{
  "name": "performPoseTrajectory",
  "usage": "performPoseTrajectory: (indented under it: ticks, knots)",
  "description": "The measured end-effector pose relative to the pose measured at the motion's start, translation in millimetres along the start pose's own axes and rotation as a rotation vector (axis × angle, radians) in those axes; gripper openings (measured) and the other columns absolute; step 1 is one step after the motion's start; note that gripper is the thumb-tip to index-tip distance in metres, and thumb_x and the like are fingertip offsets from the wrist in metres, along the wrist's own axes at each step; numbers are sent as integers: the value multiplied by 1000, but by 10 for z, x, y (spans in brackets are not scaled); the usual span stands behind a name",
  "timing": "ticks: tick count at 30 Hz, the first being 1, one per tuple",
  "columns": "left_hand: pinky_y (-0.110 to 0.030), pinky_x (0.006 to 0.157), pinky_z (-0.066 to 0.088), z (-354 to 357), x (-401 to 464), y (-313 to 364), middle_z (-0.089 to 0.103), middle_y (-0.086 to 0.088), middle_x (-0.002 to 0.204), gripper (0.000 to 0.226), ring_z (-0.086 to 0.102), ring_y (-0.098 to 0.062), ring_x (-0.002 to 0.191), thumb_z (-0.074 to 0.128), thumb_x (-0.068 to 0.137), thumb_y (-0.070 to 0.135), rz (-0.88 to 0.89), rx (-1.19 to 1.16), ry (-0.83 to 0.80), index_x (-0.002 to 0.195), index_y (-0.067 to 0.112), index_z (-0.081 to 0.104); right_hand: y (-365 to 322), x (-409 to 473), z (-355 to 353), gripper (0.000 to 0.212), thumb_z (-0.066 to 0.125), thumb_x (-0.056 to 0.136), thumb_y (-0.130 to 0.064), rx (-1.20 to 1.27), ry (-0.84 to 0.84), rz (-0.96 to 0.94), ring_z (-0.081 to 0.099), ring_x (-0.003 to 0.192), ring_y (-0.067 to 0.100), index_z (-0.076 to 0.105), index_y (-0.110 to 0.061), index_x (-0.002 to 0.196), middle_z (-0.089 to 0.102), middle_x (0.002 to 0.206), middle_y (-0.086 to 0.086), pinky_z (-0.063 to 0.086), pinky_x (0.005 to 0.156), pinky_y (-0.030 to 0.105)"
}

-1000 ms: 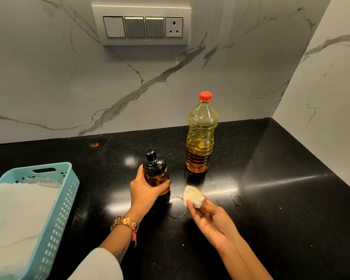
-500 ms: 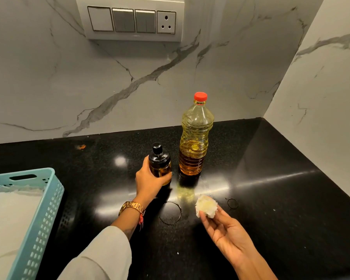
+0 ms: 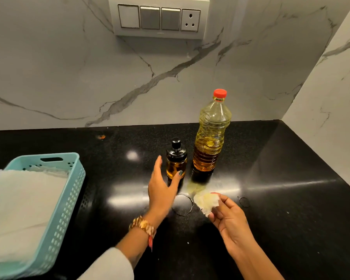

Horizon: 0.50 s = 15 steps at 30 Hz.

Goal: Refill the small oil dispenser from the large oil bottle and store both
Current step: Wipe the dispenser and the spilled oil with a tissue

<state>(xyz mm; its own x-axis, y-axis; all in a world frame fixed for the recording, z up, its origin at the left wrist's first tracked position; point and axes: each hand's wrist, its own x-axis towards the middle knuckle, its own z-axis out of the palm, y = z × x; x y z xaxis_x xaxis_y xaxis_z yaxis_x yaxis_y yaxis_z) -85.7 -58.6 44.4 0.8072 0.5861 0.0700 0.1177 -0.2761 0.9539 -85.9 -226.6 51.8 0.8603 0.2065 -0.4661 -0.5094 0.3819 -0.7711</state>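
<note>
Oil dispenser (image 3: 176, 161), small and dark-capped, stands upright on the black counter (image 3: 281, 178), just left of the big oil bottle (image 3: 211, 136) with its red cap (image 3: 220, 93) screwed on. I see amber oil in both; the bottle is part full. My left hand (image 3: 163, 188) sits beside the dispenser with fingers spread and loose, thumb tip in front of the glass; I cannot tell whether it touches, but it grips nothing. My right hand (image 3: 229, 217) pinches a crumpled, oil-stained tissue (image 3: 207, 202) between thumb and fingertips, held just above the counter in front of the bottle. A yellowish smear (image 3: 196, 187) lies on the counter between the bottle's base and the tissue. Two faint ring marks (image 3: 183, 205) show near my hands. At the left edge a light blue basket (image 3: 73, 178) holds white paper towels (image 3: 22, 209). A switch plate (image 3: 160, 18) sits on the marble wall (image 3: 69, 77).
</note>
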Motion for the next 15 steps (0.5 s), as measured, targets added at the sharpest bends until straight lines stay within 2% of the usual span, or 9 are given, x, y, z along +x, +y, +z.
performPoseTrajectory:
  ticks: [2, 4, 6, 8, 11, 13, 15]
  knots:
    - [-20, 98, 41, -34, -292, 46, 54, 2, 130, 43, 53, -8, 117, 62, 87, 20, -81, -139, -49, 128, 22, 49, 16, -5, 92, 13, 51, 92, -8, -108, -25, -75, 61, 61, 9, 63, -5, 94, 68, 84, 9, 49, 46, 16]
    - [-28, 91, 50, -53, -530, 104, 67, -1, 114, 19, 64, -8, 100, 57, 90, 22, -218, -253, -174, 106, 29, 62, 40, -8, 176, 13, 53, 91, -11, -231, -58, -155, 63, 68, 13, 66, -7, 91, 70, 87, 10, 51, 52, 18]
    - [-27, 81, 55, -77, -667, 181, 70, -6, 105, 20, 68, -12, 92, 50, 93, 13, -357, -394, -276, 103, 22, 66, 98, -5, 226, 13, 56, 90, -13, -396, -72, -239, 67, 77, 17, 69, -11, 92, 70, 92, 11, 56, 62, 26]
    - [-22, 74, 55, -128, -729, 233, 71, -10, 101, 25, 69, -16, 89, 47, 93, 2, -414, -495, -287, 107, 12, 66, 163, 4, 245, 17, 58, 89, -11, -607, -104, -358, 67, 89, 17, 71, -21, 94, 68, 101, 6, 57, 77, 35]
    - [-21, 70, 56, -227, -747, 217, 73, -10, 92, 24, 70, -18, 86, 51, 89, -3, -447, -490, -164, 101, 9, 68, 211, -55, 259, 34, 61, 84, -6, -995, -243, -536, 57, 101, 6, 65, -29, 109, 55, 109, -5, 51, 87, 22]
    - [-23, 67, 57, -272, -749, 178, 74, -10, 86, 22, 70, -20, 82, 54, 86, -5, -482, -449, -93, 95, 8, 70, 233, -118, 268, 41, 68, 79, -15, -1252, -309, -705, 49, 105, 5, 61, -25, 118, 49, 112, -8, 45, 90, 20]
    - [-27, 70, 58, -291, -763, 164, 73, -12, 84, 19, 70, -23, 80, 58, 84, -6, -493, -422, -74, 94, 4, 70, 248, -147, 260, 46, 71, 76, -20, -1377, -309, -856, 47, 104, 9, 60, -20, 121, 51, 113, -5, 41, 87, 17]
